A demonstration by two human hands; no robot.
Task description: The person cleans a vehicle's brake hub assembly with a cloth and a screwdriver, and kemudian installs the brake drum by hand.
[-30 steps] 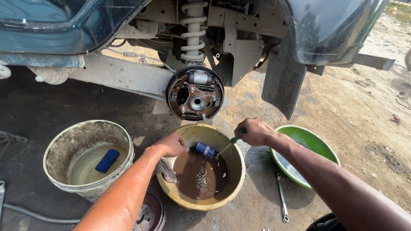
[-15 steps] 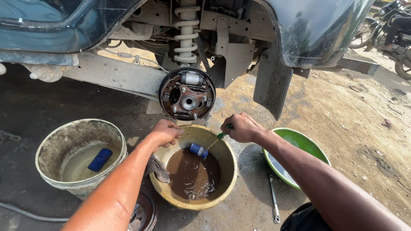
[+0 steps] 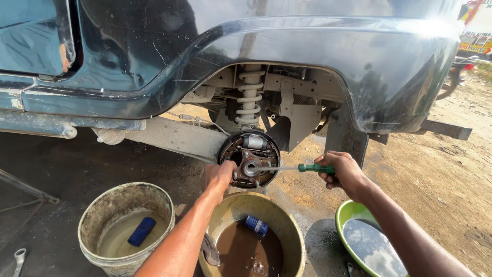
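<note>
The round, rust-stained metal brake backing plate sits exposed at the rear wheel position, below the wheel arch of the dark blue-green vehicle body, with its shoes, springs and central hub bore visible. The right hand is closed around the green plastic handle of a long-shafted screwdriver, whose thin steel shaft runs level to the left and ends at the hub centre. The left hand presses against the lower left edge of the plate, fingers curled on the rim (whether they pinch anything cannot be told).

Above the plate stands a pale, dusty coil spring. A grimy axle beam runs off to the left.

Directly below the plate rests a yellowish round basin holding murky brown liquid, a small blue ribbed cylinder and a grey rag. To its left stands a worn, cement-crusted bucket with cloudy liquid and a blue oblong object. To the right lies a bright green bowl of clear liquid.

The ground is dark and oil-stained at left, sandy dirt at right. A steel spanner lies at the lower left.
</note>
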